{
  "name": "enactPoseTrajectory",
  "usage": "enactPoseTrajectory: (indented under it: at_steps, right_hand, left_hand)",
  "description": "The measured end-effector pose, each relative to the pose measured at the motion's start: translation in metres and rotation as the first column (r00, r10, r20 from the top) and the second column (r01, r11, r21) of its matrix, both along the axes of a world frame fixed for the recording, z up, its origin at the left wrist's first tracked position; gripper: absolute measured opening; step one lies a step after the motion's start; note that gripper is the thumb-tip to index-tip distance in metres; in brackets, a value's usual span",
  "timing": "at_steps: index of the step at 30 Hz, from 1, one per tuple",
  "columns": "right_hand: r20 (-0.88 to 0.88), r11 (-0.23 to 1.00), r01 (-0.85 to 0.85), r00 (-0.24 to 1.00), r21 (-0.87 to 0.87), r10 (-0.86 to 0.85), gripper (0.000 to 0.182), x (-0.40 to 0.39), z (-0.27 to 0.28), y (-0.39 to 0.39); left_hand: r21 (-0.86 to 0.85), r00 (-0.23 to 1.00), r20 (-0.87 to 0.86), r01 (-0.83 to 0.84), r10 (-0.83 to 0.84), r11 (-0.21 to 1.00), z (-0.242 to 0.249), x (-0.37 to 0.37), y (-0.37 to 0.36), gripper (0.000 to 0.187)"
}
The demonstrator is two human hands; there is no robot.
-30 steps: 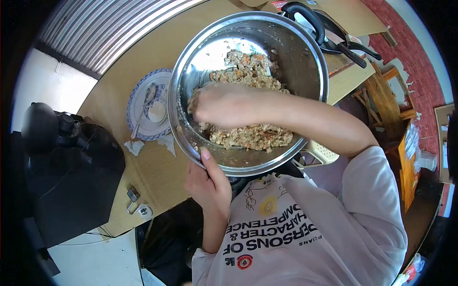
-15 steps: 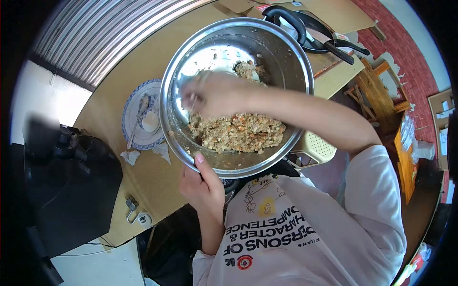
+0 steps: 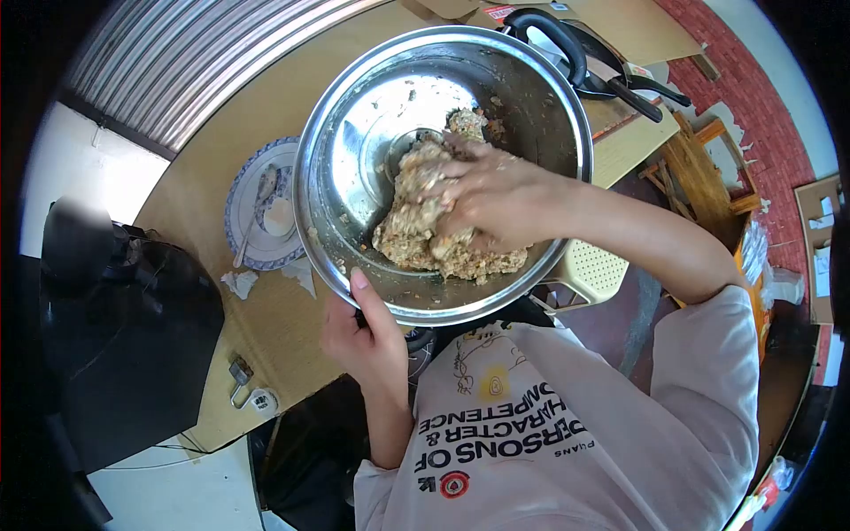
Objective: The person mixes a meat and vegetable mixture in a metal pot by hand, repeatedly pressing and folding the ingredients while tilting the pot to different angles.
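A wide stainless steel pot [image 3: 310,177] with black loop handles is tilted toward me. My left hand [image 3: 367,332] grips its near-left rim, thumb over the edge and fingers underneath. In the pot lies a crumbly, pale brown ground mixture [image 3: 478,261] with orange and green bits, heaped toward the near side. My right hand [image 3: 496,199] reaches in from the right, its fingers spread and sunk into the mixture. Bits of it stick to the fingers, whose tips are partly covered. Smears cling to the pot's inner wall.
Left of the pot, a blue-rimmed plate [image 3: 239,199] carries a spoon [image 3: 252,221]. A padlock [image 3: 240,380] and a small white round item [image 3: 263,403] lie near the table edge. Black frying pans [image 3: 611,84] stand behind right; a yellow plastic stool [image 3: 595,270] is at right.
My right hand has moved right and down from the pot's bare left side into the mixture. Some mixture now reaches farther up the pot's middle. My left hand keeps its grip on the rim.
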State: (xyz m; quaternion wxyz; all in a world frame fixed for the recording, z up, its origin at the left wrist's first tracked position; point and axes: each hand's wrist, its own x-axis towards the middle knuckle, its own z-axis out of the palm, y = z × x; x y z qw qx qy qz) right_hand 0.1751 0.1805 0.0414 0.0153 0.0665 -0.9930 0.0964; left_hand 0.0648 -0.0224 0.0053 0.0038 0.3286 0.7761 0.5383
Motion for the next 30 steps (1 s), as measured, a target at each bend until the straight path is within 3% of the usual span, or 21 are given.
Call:
enactPoseTrajectory:
  at_steps: [1,2,3,5,6,7,9,10,15,17,18,21,23,24,26,28,30]
  right_hand:
    - [0.037,0.996,0.065,0.997,0.065,-0.067,0.027,0.004,0.001,0.007]
    - [-0.096,0.991,0.053,0.995,0.121,-0.041,0.028,0.009,-0.005,0.015]
    - [-0.098,0.991,0.053,0.994,0.121,-0.041,0.028,0.013,-0.006,0.021]
    - [-0.033,0.973,0.221,0.975,0.059,-0.22,0.032,0.017,-0.007,0.031]
    - [-0.158,0.972,0.194,0.972,0.13,-0.172,0.03,0.018,-0.004,0.033]
    - [-0.159,0.972,0.195,0.972,0.134,-0.173,0.03,0.018,0.002,0.035]
    - [-0.013,0.962,0.271,0.963,0.028,-0.271,0.029,0.019,0.019,0.035]
    - [-0.026,0.964,0.266,0.964,-0.014,-0.266,0.024,0.02,0.025,0.038]
    - [0.178,0.931,0.362,0.92,-0.038,-0.35,0.025,0.017,0.07,0.022]
    - [-0.047,0.94,0.342,0.939,-0.001,-0.342,0.028,0.02,0.065,0.022]
    - [-0.047,0.939,0.343,0.938,0.0,-0.343,0.028,0.022,0.063,0.022]
    - [-0.043,0.906,0.422,0.906,0.006,-0.422,0.041,0.021,0.055,0.023]
    - [0.013,0.76,0.641,0.766,-0.106,-0.643,0.068,0.013,0.045,0.026]
    - [0.013,0.762,0.64,0.767,-0.104,-0.642,0.068,0.008,0.042,0.027]
    - [0.345,0.575,0.799,0.597,-0.177,-0.724,0.093,-0.003,0.034,0.029]
    - [0.444,0.546,0.8,0.595,-0.249,-0.669,0.098,-0.009,0.013,0.042]
    - [0.577,0.474,0.824,0.56,-0.311,-0.594,0.11,-0.012,0.014,0.042]
  left_hand:
    - [0.01,1.0,0.002,0.006,-0.006,1.0,-0.001,0.0,0.0,0.025]
    - [0.011,1.0,0.0,0.007,-0.007,1.0,-0.001,0.001,0.0,0.025]
    - [0.015,1.0,0.022,0.011,-0.011,1.0,0.0,0.003,0.0,0.025]
    - [0.02,0.999,0.044,0.014,-0.015,1.0,-0.001,0.004,-0.001,0.025]
    - [0.027,0.999,0.047,0.011,-0.013,1.0,-0.003,0.004,-0.002,0.025]
    - [0.035,0.999,0.048,0.009,-0.011,0.999,-0.004,0.004,-0.002,0.024]
    - [0.029,0.999,0.037,0.022,-0.023,0.999,-0.005,0.003,-0.004,0.024]
    - [0.021,0.999,0.026,0.034,-0.034,0.999,-0.005,0.002,-0.004,0.024]
    - [0.071,0.994,0.095,0.048,-0.055,0.996,0.005,0.011,0.001,0.023]
    - [0.078,0.989,0.134,0.056,-0.066,0.995,0.005,0.012,0.002,0.023]
    - [0.071,0.992,0.112,0.053,-0.061,0.996,0.002,0.011,0.001,0.022]
    - [0.114,0.992,0.108,0.046,-0.058,0.992,0.0,0.013,0.004,0.02]
    - [0.161,0.99,0.129,0.035,-0.056,0.986,-0.001,0.015,0.004,0.019]
    - [0.143,0.995,0.086,0.038,-0.05,0.989,-0.002,0.017,0.003,0.018]
    - [0.128,0.998,0.049,0.039,-0.046,0.991,-0.001,0.021,-0.001,0.017]
    - [0.015,0.994,-0.003,0.106,-0.106,0.994,0.004,0.023,-0.008,0.016]
    - [0.022,0.991,-0.01,0.131,-0.131,0.991,0.006,0.027,-0.008,0.016]
